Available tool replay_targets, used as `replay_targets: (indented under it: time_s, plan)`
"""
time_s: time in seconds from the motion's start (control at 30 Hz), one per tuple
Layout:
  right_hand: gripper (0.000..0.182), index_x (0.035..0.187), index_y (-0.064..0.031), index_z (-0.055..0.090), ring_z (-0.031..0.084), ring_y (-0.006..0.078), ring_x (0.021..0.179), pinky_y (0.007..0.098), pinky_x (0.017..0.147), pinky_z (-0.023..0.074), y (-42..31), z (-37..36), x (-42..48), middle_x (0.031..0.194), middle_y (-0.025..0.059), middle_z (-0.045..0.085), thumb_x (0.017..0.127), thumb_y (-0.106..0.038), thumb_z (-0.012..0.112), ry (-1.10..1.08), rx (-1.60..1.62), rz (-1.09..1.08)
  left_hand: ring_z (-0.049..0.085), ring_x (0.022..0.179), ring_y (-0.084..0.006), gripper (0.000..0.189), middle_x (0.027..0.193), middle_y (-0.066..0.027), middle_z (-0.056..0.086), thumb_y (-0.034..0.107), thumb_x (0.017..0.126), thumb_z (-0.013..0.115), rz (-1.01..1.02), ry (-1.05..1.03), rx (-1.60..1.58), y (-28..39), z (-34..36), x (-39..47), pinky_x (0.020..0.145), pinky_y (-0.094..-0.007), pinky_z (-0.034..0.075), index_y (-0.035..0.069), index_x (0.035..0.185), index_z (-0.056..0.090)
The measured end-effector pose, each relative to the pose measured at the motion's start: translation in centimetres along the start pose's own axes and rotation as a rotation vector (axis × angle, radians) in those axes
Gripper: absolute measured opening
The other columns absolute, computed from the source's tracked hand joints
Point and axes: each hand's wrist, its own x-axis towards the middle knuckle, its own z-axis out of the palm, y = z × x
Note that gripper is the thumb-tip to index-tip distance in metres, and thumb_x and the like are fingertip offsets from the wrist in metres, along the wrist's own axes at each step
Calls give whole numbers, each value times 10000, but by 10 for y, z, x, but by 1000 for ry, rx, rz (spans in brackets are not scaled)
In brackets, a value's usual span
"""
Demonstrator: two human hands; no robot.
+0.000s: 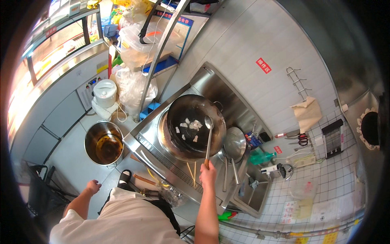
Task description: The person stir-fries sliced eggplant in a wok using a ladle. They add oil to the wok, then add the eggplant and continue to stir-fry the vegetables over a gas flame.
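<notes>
A wooden-handled metal ladle [209,143] is gripped by its handle end in my right hand [208,177]. Its bowl lies inside a dark wok [179,106], towards the wok's right side. Several small whitish food pieces [195,124] lie on the wok's bottom, the largest clump just left of the ladle bowl. The wok sits slightly tilted on the round burner ring of a stainless steel stove [170,169]. Down at my left side, away from the stove, my left hand [93,186] hangs with loosely bent fingers and nothing visible in it.
A deep steel pot [88,146] with dark brown liquid stands on the floor to the left. Right of the wok rest a perforated strainer [234,140] and a small sink [254,195]. Chopsticks [192,174] lie on the stove's front. A metal post [149,82] rises behind it.
</notes>
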Motion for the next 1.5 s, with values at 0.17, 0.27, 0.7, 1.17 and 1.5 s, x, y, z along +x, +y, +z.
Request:
replay_targets:
  time_s: [0.17,0.27,0.7,1.17,1.5]
  plan:
    - [285,1274,-145,609,402,64,445,218,376,269,-16,6,-12,724,1,555,990,-133,588,-193,303,180,744,810,-246,517,987,-170,762,259,889,719,-35,-17,-18,-8,3,-3,786,-383,595,-30,1309,632]
    - [361,1356,-131,580,399,57,441,215,374,257,-22,5,-42,736,12,559,996,-124,578,-287,376,235,743,815,-253,534,989,-169,761,279,898,712,-38,-17,10,-14,2,1,791,-386,594,-34,1321,622]
    - [589,1450,-25,542,707,208,1015,331,902,537,18,-55,-145,1171,176,733,919,-210,719,-109,-558,-308,745,832,-237,546,1025,-163,762,295,884,710,23,-55,2,24,19,4,802,-376,594,-27,1318,634]
    - [538,1443,-165,573,679,430,1006,508,878,545,-11,8,-35,1072,212,725,920,-287,604,120,-762,-339,738,787,-241,540,970,-177,752,256,900,695,26,-9,-56,13,2,18,747,-385,595,-47,1338,606]
    - [568,1422,-244,597,688,410,931,507,825,549,-21,-10,-39,967,203,725,863,-231,692,61,-1070,-409,715,716,-225,527,919,-169,749,232,907,700,-2,-29,-117,-5,9,13,657,-356,590,-60,1333,601]
